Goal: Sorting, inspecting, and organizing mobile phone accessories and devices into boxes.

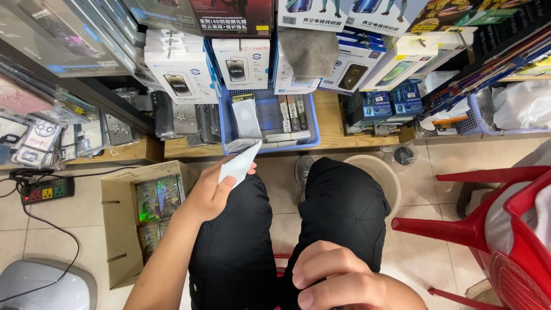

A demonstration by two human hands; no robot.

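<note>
from the head view i see my left hand (pixel 215 192) pinching a flat white packet (pixel 240 162) above my knee, its tip near the blue basket (pixel 268 117) of boxes. my right hand (pixel 336 278) rests curled on my lap. a cardboard box (pixel 123 227) sits left.

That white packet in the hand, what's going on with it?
A seated person holds a flat white packet in the left hand, out over a blue basket on a low wooden shelf. More packets stand inside the basket. The right hand is curled and holds nothing, resting by the knee. A cardboard box of shiny packets sits on the floor to the left, and a red plastic chair stands to the right.
</note>
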